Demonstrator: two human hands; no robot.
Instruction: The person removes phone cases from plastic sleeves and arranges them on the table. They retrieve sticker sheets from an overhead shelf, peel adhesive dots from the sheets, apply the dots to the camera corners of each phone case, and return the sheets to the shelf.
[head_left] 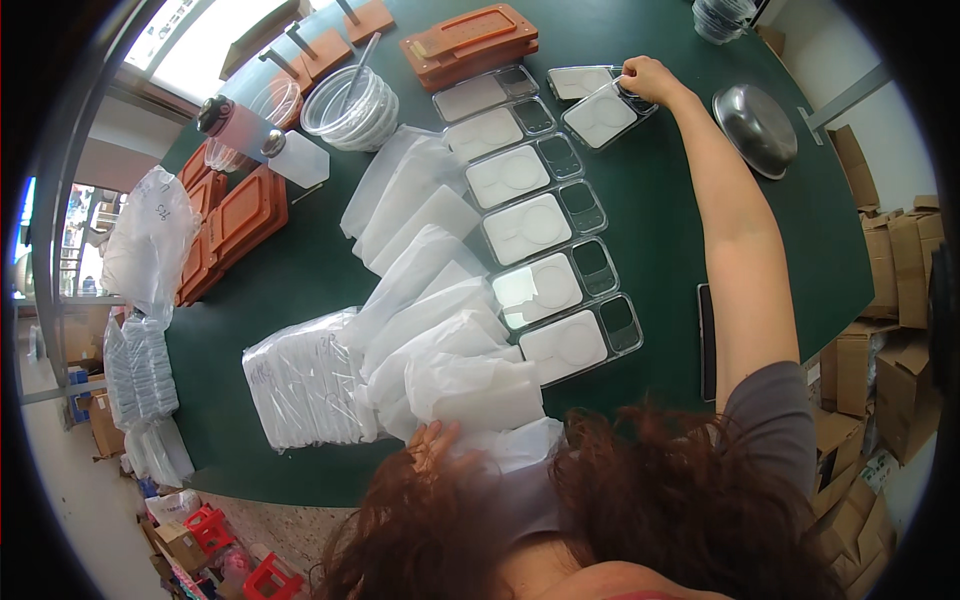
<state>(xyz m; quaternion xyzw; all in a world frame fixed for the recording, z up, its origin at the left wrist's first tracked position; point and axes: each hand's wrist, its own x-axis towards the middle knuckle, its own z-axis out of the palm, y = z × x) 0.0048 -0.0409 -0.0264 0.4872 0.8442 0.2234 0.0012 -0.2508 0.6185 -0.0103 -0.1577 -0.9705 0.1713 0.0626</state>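
Observation:
Far out at the right, my right hand [652, 82] is closed, its fingers pinching the corner of a clear phone case [600, 115] with a white panel. Just behind it is another similar case [578, 82]. A column of clear phone cases [530, 228] overlaps toward me down the table. To their left fans a row of thin white sleeves [430, 270]. My left hand [432, 447], partly covered by hair, rests at the near sleeve [475, 390] with its visible fingers apart. Beside the sleeves stands a wrapped stack of white packets [305, 385].
Orange molds [470, 45] lie at the back, with more orange molds [235, 220] at the left. Between them stand clear tubs [350, 110] and a translucent bottle [300, 160]. A metal bowl [755, 130] and a dark flat device [707, 340] lie near my right arm.

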